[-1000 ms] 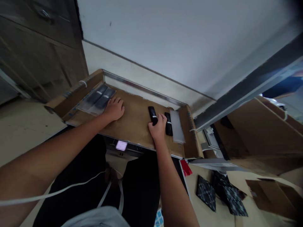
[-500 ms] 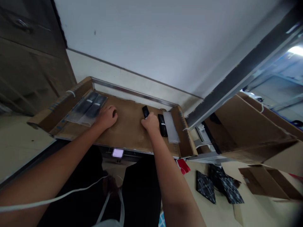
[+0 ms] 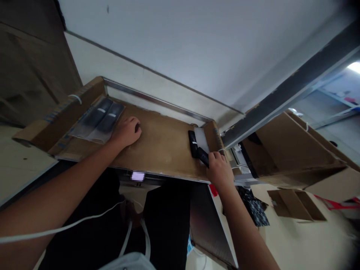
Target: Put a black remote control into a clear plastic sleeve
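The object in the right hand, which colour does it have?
Black; the head view shows the object gripped by the right hand.

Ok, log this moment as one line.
left hand: resting by bagged remotes | right hand: gripping black remote beside second remote | surface: cardboard tray

wall (image 3: 197, 45): pale grey | cabinet (image 3: 28, 63): dark wood, left | floor (image 3: 295, 240): beige, possibly tiled

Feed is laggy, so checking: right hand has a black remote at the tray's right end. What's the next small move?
Probably lower the black remote in the right hand flat beside the other remote: it sits tilted over the white sheet, touching its neighbour.
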Motion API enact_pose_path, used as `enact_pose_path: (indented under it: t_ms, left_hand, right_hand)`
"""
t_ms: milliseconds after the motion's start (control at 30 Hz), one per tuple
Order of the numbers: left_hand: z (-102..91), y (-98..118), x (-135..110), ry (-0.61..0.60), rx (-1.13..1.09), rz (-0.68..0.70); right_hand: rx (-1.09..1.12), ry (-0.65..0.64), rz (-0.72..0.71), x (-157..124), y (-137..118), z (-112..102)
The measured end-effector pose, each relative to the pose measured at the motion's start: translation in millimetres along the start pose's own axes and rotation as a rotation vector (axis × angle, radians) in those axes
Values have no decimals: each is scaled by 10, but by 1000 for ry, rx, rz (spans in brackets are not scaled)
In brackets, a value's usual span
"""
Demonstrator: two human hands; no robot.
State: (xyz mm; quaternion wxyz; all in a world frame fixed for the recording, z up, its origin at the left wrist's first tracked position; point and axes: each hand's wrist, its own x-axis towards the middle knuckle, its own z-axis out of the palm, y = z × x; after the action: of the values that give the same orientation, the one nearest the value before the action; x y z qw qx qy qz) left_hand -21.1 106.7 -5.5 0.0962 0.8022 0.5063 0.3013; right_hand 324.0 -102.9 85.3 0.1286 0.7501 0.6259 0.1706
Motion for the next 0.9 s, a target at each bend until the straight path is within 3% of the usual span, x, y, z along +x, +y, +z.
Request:
enact_pose_path:
  t_ms: [200,400,600,700,800,900]
  left_hand:
    - [4,-19,-15,-3,-13,15]
    - [-9,1,-15,-3,-20,1]
    - [-23,23,-14,1,-14,3]
    - [-26,19,-15,14,-18,9]
    - [-28,17,-22,18,-25,16]
    - [-11,13,-16,17,-34,20]
  right_hand:
    - [-27,-92,-2,137,-186,66]
    - [-17,-98,78,240,-195,90]
    - [13,-94,-37,242,-185,86]
    - [39,-116,-3,268,-218,131]
    - [113,3,81,337,-149,91]
    - [256,272,212,442,13,-102]
